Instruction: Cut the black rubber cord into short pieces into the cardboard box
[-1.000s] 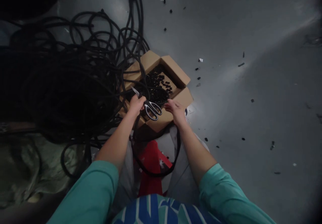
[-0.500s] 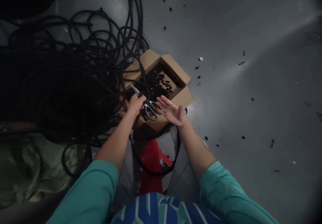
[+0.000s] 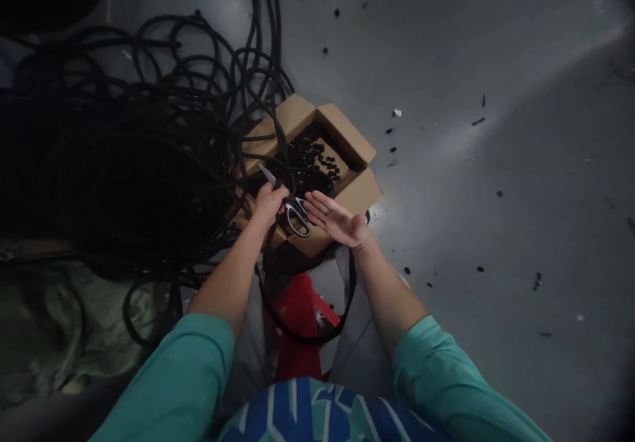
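My left hand [image 3: 270,205] is closed around a pair of scissors [image 3: 298,221], gripping them near the pivot. The blade points up and to the left, while the black-and-white handles stick out toward my right hand. My right hand [image 3: 338,220] lies palm up with its fingers stretched, just right of the handles; nothing rests in the palm. Both hands are over the near side of an open cardboard box [image 3: 360,191]. Inside the box are many small black pieces [image 3: 310,154]. A black hose or cable runs across the box's left side.
A large tangle of black hose [image 3: 193,71] fills the left side. Small black scraps [image 3: 393,149] are scattered over the grey floor [image 3: 471,197]. Something red [image 3: 300,323] stands between my legs, with a black loop [image 3: 317,341] hanging over it. Greenish sheeting [image 3: 109,323] lies at lower left.
My right hand has shifted very slightly left, its fingers now closer to the scissors' handles. The left hand keeps its hold on the scissors.
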`<state>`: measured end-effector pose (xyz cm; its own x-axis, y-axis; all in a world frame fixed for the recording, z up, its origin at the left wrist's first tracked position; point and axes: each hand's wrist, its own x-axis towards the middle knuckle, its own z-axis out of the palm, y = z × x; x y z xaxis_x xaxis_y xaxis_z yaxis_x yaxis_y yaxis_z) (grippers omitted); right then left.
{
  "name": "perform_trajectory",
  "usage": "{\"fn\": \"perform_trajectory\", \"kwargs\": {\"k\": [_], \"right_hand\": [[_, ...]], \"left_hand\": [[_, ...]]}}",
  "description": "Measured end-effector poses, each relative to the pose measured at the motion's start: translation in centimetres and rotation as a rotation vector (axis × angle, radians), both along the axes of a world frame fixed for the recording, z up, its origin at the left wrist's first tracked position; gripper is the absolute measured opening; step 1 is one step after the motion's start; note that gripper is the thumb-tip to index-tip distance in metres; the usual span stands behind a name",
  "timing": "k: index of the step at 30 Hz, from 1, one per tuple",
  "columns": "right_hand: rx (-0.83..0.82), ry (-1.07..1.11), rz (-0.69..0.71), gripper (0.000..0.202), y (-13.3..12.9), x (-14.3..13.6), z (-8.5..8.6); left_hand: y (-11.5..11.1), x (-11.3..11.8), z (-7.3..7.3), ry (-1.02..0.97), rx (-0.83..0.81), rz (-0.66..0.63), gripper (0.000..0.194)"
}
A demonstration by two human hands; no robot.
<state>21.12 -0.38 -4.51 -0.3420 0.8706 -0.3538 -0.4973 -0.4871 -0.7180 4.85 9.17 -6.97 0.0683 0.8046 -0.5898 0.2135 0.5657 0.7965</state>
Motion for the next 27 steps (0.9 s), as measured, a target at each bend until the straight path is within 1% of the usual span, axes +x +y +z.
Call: {"fn": "perform_trajectory", "kwargs": {"k": [6,10,13,15,19,27], "right_hand": [[-0.033,0.041,0.002,0.100,0.2,0.0,-0.2],[-0.031,0.059,0.003,0.086,0.2,0.0,-0.8],[-0.068,0.067,-0.017,0.073,0.3,-0.1,-1.4],[-0.121,0.025,-0.048,0.068,0.5,-0.1,-1.7],[-0.204,-0.134,-0.096,0.063,0.7,-0.4,-1.8],[-0.196,-0.221,-0.138,0.058,0.9,-1.0,-2.0]], "left_hand": [[0.0,0.0,-0.1,-0.032,-0.037,-0.017,0.006],[-0.1,0.0,-0.3,-0.029,-0.044,-0.021,0.007],[-0.1,0.0,-0.4,-0.023,-0.030,-0.040,0.007],[-0.1,0.0,-0.3,-0.012,-0.021,-0.051,0.007],[-0.1,0.1,-0.3,0.008,-0.015,-0.052,0.007],[-0.1,0.2,-0.2,0.001,-0.014,-0.038,0.008]]}}
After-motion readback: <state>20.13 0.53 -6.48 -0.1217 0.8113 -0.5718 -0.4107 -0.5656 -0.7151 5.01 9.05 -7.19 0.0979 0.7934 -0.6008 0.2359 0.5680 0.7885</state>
